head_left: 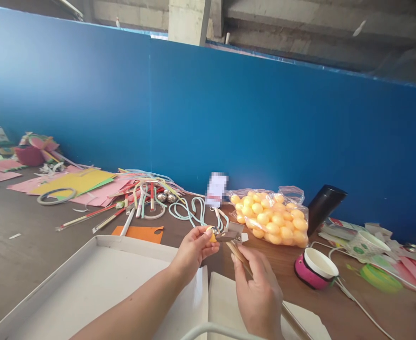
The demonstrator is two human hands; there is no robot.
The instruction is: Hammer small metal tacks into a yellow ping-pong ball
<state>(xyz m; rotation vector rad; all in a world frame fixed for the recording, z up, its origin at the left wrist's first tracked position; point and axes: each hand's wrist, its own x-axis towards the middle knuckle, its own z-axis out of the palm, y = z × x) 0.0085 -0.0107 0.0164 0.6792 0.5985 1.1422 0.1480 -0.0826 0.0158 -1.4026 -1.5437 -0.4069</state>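
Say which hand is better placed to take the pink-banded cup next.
Probably the right hand: it is nearer the pink-banded cup, and the left hand would have to reach past it. The right grips a slim handle, though, so may need freeing first.

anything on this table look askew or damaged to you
The black cylinder beside the bag of yellow-orange balls leans to the right instead of standing straight, though the wide lens may exaggerate that. The orange sheet has a notch near its right end; whether cut or torn, I can't tell.
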